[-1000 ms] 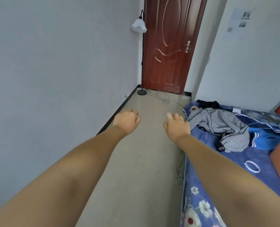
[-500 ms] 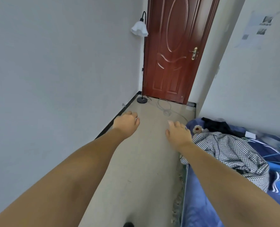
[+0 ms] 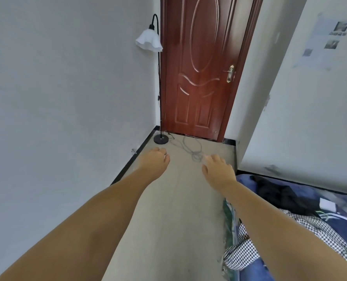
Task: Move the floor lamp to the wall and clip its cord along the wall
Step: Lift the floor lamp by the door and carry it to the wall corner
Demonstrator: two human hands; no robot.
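Floor lamp (image 3: 159, 78) stands in far corner, base beside left wall (image 3: 67, 88), just left of door (image 3: 199, 67). Cord (image 3: 193, 151) lies loose, looped on floor (image 3: 178, 199). Left hand (image 3: 155, 161) fingers curled loosely, empty. Right hand (image 3: 219, 171) fingers slightly spread, empty. Bed (image 3: 310, 220) at right.

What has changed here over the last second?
The view has drawn nearer the door and floor lamp, and the bed has slid rightward. Both hands, left and right, stay outstretched and empty; the cord still lies loose.
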